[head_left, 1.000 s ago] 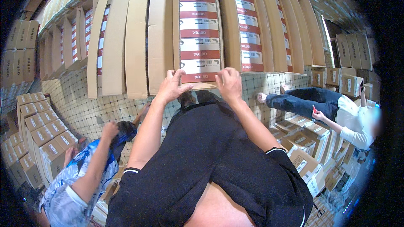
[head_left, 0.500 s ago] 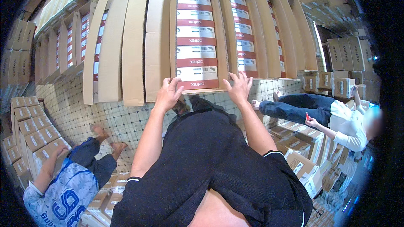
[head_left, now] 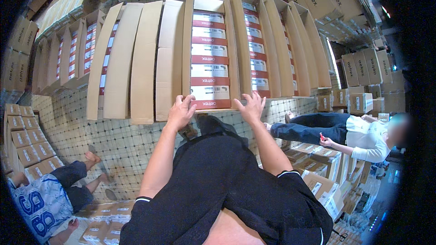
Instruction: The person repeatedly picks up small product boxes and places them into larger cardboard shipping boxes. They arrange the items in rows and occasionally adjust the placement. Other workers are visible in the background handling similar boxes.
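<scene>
Carton (head_left: 232, 59) of matte brown cardboard, long and narrow, stands open at upper centre around rectangular red-and-white boxes (head_left: 209, 70); your left hand (head_left: 181, 113) and right hand (head_left: 251, 109), fingers spread wide, rest at its near corners.

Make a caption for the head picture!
Left hand and right hand at the near corners of an open carton of red-and-white shoeboxes.

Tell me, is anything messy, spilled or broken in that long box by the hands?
Nothing stands out. The red-and-white boxes make a tidy row inside the long, open brown carton. I see no spill or tear there. Its flaps stand up, but the other open cartons beside it have raised flaps too.
</scene>
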Demonstrator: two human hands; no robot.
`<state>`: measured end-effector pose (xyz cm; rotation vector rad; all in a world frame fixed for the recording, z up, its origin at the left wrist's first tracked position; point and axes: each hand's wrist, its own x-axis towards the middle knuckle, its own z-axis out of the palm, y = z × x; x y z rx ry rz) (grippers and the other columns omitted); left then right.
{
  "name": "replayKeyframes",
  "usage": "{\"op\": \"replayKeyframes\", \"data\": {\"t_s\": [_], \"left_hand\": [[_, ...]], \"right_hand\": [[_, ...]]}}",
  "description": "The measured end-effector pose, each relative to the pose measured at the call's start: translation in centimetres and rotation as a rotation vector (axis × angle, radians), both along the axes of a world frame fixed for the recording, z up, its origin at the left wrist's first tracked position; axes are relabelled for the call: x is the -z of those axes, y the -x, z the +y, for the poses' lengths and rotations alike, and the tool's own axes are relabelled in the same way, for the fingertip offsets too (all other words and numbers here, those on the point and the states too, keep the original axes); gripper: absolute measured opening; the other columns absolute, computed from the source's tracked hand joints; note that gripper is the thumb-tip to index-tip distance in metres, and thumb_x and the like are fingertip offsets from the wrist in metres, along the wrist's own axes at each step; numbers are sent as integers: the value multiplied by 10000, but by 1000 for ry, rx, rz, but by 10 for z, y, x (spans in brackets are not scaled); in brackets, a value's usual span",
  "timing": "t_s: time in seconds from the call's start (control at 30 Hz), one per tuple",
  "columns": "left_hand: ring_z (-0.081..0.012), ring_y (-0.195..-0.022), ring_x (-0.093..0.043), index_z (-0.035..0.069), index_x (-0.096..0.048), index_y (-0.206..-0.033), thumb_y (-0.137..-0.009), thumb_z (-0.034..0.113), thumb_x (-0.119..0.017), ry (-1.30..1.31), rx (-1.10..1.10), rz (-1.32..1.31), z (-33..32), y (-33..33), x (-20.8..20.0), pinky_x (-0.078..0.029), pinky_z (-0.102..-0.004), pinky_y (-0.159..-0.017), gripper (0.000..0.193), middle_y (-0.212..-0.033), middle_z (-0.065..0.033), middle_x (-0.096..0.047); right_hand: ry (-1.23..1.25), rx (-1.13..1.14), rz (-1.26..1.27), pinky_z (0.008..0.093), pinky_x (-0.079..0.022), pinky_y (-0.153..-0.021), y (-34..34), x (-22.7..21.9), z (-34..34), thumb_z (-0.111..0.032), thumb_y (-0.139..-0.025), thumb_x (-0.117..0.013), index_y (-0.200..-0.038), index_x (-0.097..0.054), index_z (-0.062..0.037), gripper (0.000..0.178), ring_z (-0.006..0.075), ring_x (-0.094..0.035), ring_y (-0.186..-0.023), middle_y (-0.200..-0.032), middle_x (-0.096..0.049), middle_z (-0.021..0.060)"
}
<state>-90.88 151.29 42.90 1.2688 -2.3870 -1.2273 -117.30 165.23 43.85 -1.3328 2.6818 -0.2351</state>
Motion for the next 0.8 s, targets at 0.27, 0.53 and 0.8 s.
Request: {"op": "replayKeyframes", "data": {"t_s": [0.27,0.53,0.8], "left_hand": [[-404,-1026,-586,231,-532,-1198,-909,302,-552,111,-91,20,11,5,12,-497,-495,-846,298,-1140,-199,-514],[-394,-927,-583,238,-544,-1164,-871,254,-555,267,-99,58,12,7,34,-511,-502,-752,294,-1074,-197,-511],[-414,-1010,-563,260,-557,-1163,-840,109,-608,191,-157,84,17,12,32,-505,-484,-806,360,-1131,-202,-515]], "right_hand": [[210,115,-68,556,-77,-1163,-22,-20,-29,-547,-880,-574,-1252,-597,-88,591,392,-247,-1409,-1387,-442,259],[355,-25,-725,356,-447,-967,-18,-40,-127,-263,-951,-587,-1220,-590,-32,355,243,-545,-1148,-1249,-551,150],[393,424,-1708,413,-458,-989,55,-4,-281,-339,-1024,-425,-1433,-288,-21,536,303,-491,-1219,-1380,-420,223]]}}
